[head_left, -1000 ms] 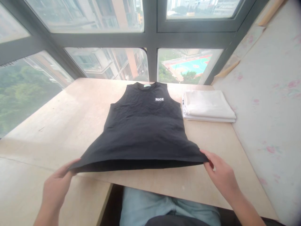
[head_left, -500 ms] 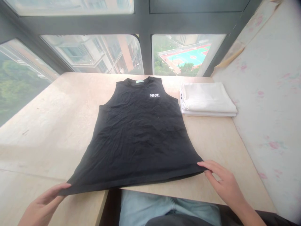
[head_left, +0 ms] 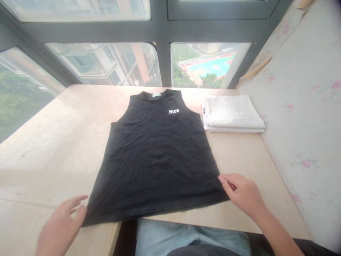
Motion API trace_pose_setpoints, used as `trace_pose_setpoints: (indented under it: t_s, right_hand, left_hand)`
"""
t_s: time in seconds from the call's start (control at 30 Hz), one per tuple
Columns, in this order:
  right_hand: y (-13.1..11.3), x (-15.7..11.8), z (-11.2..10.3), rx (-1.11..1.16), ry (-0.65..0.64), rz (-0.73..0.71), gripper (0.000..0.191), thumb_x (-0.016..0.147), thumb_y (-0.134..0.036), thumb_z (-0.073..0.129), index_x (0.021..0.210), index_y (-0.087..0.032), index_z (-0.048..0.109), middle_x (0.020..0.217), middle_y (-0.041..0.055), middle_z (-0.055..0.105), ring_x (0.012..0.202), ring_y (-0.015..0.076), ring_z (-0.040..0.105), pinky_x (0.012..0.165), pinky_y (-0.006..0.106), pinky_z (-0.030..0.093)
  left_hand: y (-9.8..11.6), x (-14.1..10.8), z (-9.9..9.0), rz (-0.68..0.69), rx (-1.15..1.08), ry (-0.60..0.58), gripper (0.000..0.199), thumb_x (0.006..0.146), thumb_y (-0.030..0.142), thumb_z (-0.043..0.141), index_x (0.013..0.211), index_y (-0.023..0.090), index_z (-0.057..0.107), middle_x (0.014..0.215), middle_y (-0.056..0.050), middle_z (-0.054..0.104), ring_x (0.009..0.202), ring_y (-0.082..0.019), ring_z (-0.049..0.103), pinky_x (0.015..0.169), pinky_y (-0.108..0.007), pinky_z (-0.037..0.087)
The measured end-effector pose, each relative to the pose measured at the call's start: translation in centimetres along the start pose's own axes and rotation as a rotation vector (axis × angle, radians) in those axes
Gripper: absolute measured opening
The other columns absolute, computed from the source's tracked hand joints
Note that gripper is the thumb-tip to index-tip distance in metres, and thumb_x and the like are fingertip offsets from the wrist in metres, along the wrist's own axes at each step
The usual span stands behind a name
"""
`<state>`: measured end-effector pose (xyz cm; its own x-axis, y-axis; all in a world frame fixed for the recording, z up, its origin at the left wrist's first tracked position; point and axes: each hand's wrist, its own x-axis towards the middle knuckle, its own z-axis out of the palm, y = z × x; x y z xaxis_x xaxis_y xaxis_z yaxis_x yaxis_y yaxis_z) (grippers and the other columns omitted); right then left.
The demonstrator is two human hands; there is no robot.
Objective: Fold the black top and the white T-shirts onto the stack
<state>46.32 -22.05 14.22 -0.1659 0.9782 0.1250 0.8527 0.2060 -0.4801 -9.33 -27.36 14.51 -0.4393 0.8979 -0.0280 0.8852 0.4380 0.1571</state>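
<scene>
A black sleeveless shirt lies spread out on the pale tabletop, its neckline toward the window and its hem toward me. White letters reading NICE mark its upper right chest. Beside the lower left corner of the hem is my left hand, thumb and fingers apart, holding nothing. My right hand pinches the shirt's right side edge, a little above the hem corner. Light wrinkles run across the cloth.
A folded stack of white cloth sits at the back right of the table. Grey window frames rise behind it, and a flower-patterned wall bounds the right side. My legs are below the front edge.
My left hand has let go of the left hem corner and opened. My right hand has shifted from the right hem corner up the side edge. The hem now lies less stretched.
</scene>
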Motion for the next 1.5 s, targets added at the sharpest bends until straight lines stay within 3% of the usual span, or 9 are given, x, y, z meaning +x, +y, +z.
trace_pose_setpoints:
  t_s: [0.17, 0.27, 0.43, 0.7, 0.87, 0.97, 1.07, 1.33, 1.5]
  right_hand:
    - [-4.6, 5.9, 3.4, 0.063, 0.067, -0.149, 0.037, 0.100, -0.029, 0.040, 0.127, -0.021, 0.065, 0.127, 0.0101, 0.066, 0.119, 0.0239, 0.062, 0.102, 0.044, 0.053]
    - [-5.7, 7.2, 5.9, -0.013, 0.005, -0.226, 0.045, 0.099, -0.029, 0.043, 0.141, -0.019, 0.053, 0.152, 0.0111, 0.045, 0.143, 0.0288, 0.039, 0.115, 0.051, 0.040]
    - [-3.4, 5.2, 7.8, -0.122, 0.016, -0.205, 0.048, 0.099, -0.033, 0.046, 0.145, -0.019, 0.048, 0.157, 0.0111, 0.037, 0.147, 0.0308, 0.032, 0.117, 0.055, 0.035]
    - [-2.5, 3.5, 7.0, -0.043, 0.034, -0.183, 0.039, 0.097, -0.032, 0.049, 0.132, -0.019, 0.060, 0.147, 0.0114, 0.051, 0.139, 0.0313, 0.044, 0.110, 0.054, 0.044]
    - [-3.5, 11.3, 6.8, 0.205, 0.060, -0.146, 0.032, 0.099, -0.030, 0.042, 0.112, -0.020, 0.069, 0.118, 0.0085, 0.070, 0.112, 0.0216, 0.064, 0.102, 0.040, 0.052]
    - [-4.0, 18.4, 8.0, 0.152, 0.132, -0.152, 0.036, 0.098, -0.031, 0.042, 0.119, -0.016, 0.067, 0.129, 0.0113, 0.065, 0.123, 0.0229, 0.059, 0.110, 0.041, 0.045]
    - [-3.7, 23.6, 9.8, -0.044, 0.138, -0.098, 0.043, 0.097, -0.033, 0.044, 0.130, -0.012, 0.061, 0.143, 0.0155, 0.054, 0.135, 0.0285, 0.047, 0.116, 0.050, 0.034]
    - [-1.4, 25.3, 11.7, -0.329, 0.081, -0.057, 0.056, 0.100, -0.044, 0.038, 0.145, -0.013, 0.048, 0.157, 0.0144, 0.037, 0.145, 0.0339, 0.030, 0.117, 0.055, 0.024]
    - [-2.1, 27.1, 11.3, -0.258, 0.116, -0.096, 0.047, 0.099, -0.042, 0.042, 0.129, -0.013, 0.062, 0.143, 0.0155, 0.054, 0.133, 0.0328, 0.047, 0.112, 0.052, 0.033]
  left_hand:
    - [12.5, 0.3, 2.0, 0.458, -0.055, 0.126, 0.045, 0.092, 0.042, 0.043, 0.128, 0.021, 0.062, 0.147, -0.013, 0.051, 0.137, -0.031, 0.046, 0.115, -0.049, 0.034]
    - [15.5, -0.3, 4.1, 0.484, 0.056, 0.128, 0.051, 0.096, 0.043, 0.042, 0.142, 0.023, 0.052, 0.161, -0.011, 0.032, 0.149, -0.034, 0.026, 0.119, -0.057, 0.020]
    - [12.9, -0.2, 5.6, 0.397, 0.116, 0.125, 0.061, 0.098, 0.046, 0.038, 0.152, 0.019, 0.039, 0.162, -0.014, 0.028, 0.150, -0.037, 0.020, 0.119, -0.060, 0.017]
    - [11.1, 0.3, 5.1, 0.376, 0.157, 0.075, 0.061, 0.097, 0.049, 0.037, 0.149, 0.019, 0.043, 0.159, -0.013, 0.034, 0.147, -0.036, 0.028, 0.118, -0.057, 0.022]
    - [12.8, 9.0, 4.2, 0.424, 0.080, 0.118, 0.069, 0.095, 0.055, 0.036, 0.144, 0.008, 0.047, 0.156, -0.022, 0.036, 0.144, -0.037, 0.033, 0.116, -0.049, 0.030]
    - [14.8, 15.8, 4.0, 0.425, 0.047, 0.196, 0.068, 0.096, 0.052, 0.035, 0.146, 0.007, 0.045, 0.157, -0.021, 0.035, 0.146, -0.035, 0.030, 0.119, -0.048, 0.025]
    - [15.8, 20.0, 4.6, 0.423, 0.071, 0.186, 0.067, 0.097, 0.049, 0.032, 0.148, 0.007, 0.040, 0.158, -0.020, 0.034, 0.148, -0.034, 0.028, 0.119, -0.050, 0.022]
    - [13.9, 21.4, 6.2, 0.301, 0.125, 0.137, 0.073, 0.096, 0.059, 0.027, 0.152, 0.012, 0.036, 0.160, -0.019, 0.029, 0.147, -0.036, 0.028, 0.116, -0.054, 0.026]
    - [15.7, 22.9, 5.1, 0.306, 0.167, 0.236, 0.064, 0.096, 0.056, 0.033, 0.138, 0.010, 0.052, 0.142, -0.024, 0.052, 0.137, -0.039, 0.041, 0.115, -0.065, 0.019]
